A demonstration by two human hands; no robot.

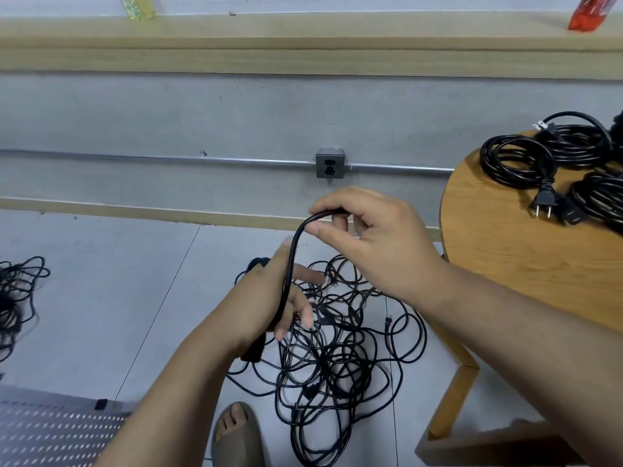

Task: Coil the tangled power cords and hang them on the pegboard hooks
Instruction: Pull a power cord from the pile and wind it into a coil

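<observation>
Rows of small holes pattern a flat grey panel point(50, 433) at the near left, and beside it a foot in a soft slip-on sandal point(236, 429) stands on the floor point(101, 298) of smooth pale grey tiles. Just right of the foot lies a loose tangle point(337, 365) of thin black rubbery cords.

Above the tangle, the left grip point(273, 298) closes round a thicker black cord point(292, 257), whose blocky plug end hangs below the palm. The cord rises in a smooth arch to the right grip point(374, 244), which pinches it between thumb and curled fingers.

Further right stands a round wooden table point(505, 257) with visible grain, carrying neat black coils point(519, 163), one with a two-pin plug. A second tangle point(17, 291) lies far left. Beyond is a grey concrete wall with a metal pipe point(168, 159), a square socket point(330, 163) and a pale wooden ledge point(303, 45).
</observation>
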